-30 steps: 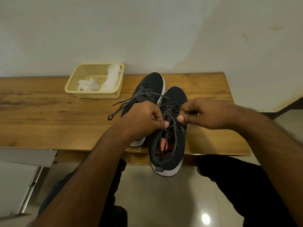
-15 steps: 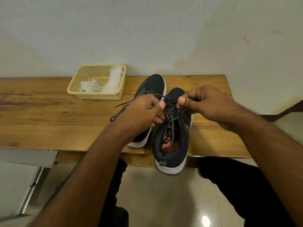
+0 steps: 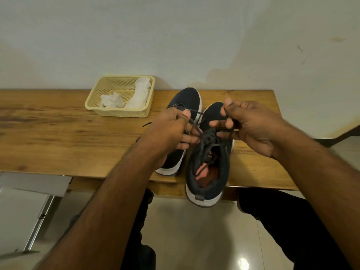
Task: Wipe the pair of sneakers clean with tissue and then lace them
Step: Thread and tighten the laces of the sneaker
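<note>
Hands [image 3: 210, 125] rose; basket [image 3: 116, 113] holds 2 tissues [image 3: 124, 98] (crumpled).

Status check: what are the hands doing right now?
Left hand and right hand each pinching the near sneaker's lace. Far sneaker alongside. Nothing obstructing.

The left hand [image 3: 171, 131] hides much of the left sneaker [image 3: 183, 106] and its laces

Illumination dim and warm. One overhead light glares off the glossy floor [image 3: 243, 263]. Soft shadow falls across the wall [image 3: 272, 45] at right. Forearms slightly motion-blurred; wide-angle bowing evident along table [image 3: 48, 133] edges.
</note>
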